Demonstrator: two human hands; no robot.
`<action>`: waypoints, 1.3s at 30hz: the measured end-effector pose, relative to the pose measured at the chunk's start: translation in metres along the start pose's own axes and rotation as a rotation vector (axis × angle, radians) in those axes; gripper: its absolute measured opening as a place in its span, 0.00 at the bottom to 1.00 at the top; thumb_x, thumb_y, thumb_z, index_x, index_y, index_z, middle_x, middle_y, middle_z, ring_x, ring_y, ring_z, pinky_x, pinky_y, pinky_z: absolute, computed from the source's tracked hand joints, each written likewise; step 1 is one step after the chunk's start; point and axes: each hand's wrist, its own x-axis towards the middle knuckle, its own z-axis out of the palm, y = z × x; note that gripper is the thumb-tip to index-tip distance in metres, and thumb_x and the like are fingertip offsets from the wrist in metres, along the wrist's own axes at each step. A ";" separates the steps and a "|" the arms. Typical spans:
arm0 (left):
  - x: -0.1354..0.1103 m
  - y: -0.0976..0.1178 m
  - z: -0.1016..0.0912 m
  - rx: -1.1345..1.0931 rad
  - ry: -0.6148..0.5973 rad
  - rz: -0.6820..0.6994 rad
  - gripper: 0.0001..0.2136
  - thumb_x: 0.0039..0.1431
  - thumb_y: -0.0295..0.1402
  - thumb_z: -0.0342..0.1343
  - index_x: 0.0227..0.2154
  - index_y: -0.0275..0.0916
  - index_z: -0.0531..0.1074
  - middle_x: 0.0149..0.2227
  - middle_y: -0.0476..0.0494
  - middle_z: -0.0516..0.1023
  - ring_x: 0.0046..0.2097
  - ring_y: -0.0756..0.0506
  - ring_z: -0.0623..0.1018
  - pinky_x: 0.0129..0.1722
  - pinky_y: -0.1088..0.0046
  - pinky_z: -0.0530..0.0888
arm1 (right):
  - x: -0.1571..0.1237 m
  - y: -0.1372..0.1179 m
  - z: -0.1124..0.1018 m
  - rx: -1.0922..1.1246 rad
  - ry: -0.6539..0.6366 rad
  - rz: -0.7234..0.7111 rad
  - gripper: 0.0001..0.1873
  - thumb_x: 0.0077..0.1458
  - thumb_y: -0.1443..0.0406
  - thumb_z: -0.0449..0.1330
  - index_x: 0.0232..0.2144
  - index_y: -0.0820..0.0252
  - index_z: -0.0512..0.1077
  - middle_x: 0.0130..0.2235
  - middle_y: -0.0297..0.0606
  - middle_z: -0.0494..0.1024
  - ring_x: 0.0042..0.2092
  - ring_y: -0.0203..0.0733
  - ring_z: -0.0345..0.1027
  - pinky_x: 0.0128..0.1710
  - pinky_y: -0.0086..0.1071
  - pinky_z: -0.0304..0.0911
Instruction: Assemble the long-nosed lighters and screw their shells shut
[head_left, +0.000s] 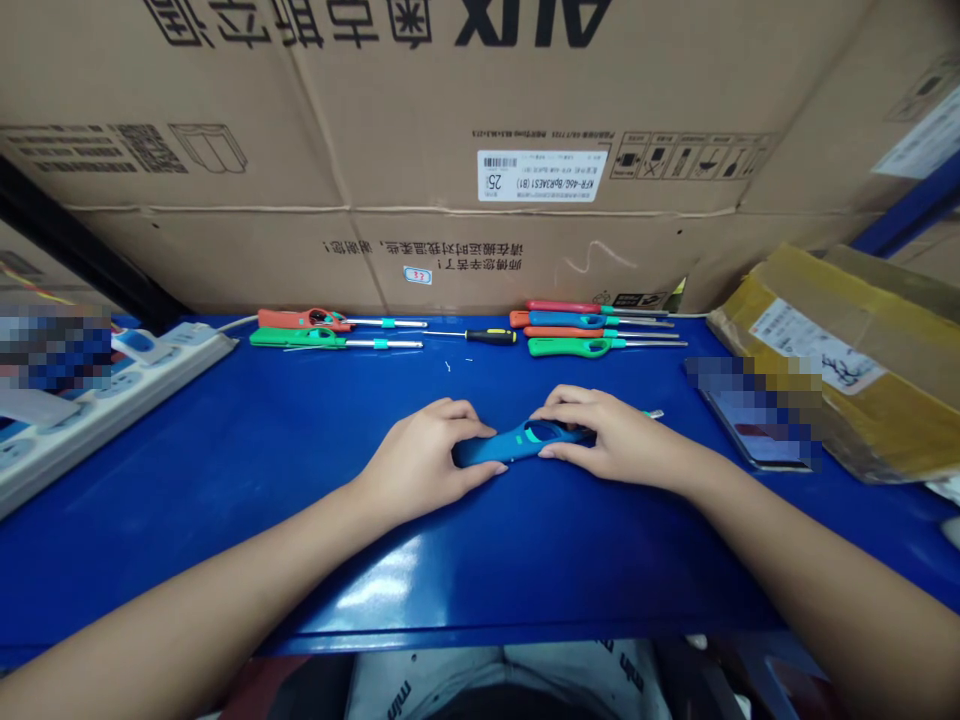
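Note:
A blue long-nosed lighter [491, 449] with a green trigger lies level just over the blue tabletop, held from both ends. My left hand [427, 455] pinches its handle end between thumb and fingers. Around the trigger loop and the start of the nozzle, my right hand [607, 435] grips with thumb and fingertips. The metal nozzle tip shows past my right hand; the middle of the nozzle is hidden behind it.
A screwdriver [491, 337] lies at the back between red and green lighters [300, 338] and several coloured lighters [570, 346]. At left is a power strip [112, 390]; at right, a phone [750, 420] and taped carton [847, 360]. A cardboard wall [420, 120] closes the back.

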 end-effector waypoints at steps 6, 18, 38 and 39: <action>-0.002 0.002 -0.002 0.139 -0.026 0.054 0.15 0.60 0.45 0.63 0.46 0.45 0.80 0.45 0.44 0.79 0.45 0.41 0.78 0.42 0.64 0.77 | 0.000 0.000 0.002 0.024 0.015 0.035 0.16 0.59 0.58 0.65 0.49 0.55 0.78 0.46 0.41 0.77 0.44 0.44 0.73 0.48 0.39 0.68; -0.003 0.001 -0.006 0.308 -0.116 0.222 0.15 0.68 0.37 0.54 0.53 0.37 0.75 0.44 0.39 0.77 0.44 0.41 0.78 0.43 0.65 0.77 | 0.000 -0.003 0.006 -0.219 0.020 -0.059 0.19 0.62 0.56 0.62 0.53 0.55 0.74 0.49 0.44 0.75 0.47 0.49 0.72 0.48 0.44 0.67; -0.005 0.004 0.009 -0.117 0.035 0.317 0.11 0.71 0.34 0.51 0.47 0.35 0.75 0.40 0.41 0.76 0.40 0.47 0.76 0.42 0.70 0.74 | -0.002 -0.022 0.015 -0.152 0.092 -0.207 0.09 0.66 0.63 0.57 0.45 0.58 0.75 0.43 0.42 0.78 0.44 0.45 0.69 0.47 0.40 0.65; -0.005 0.005 0.011 -0.115 0.050 0.324 0.11 0.71 0.34 0.52 0.46 0.35 0.76 0.38 0.41 0.76 0.39 0.47 0.75 0.41 0.70 0.74 | -0.003 -0.023 0.017 -0.161 0.100 -0.192 0.08 0.65 0.64 0.57 0.43 0.59 0.75 0.41 0.42 0.77 0.43 0.45 0.68 0.45 0.40 0.65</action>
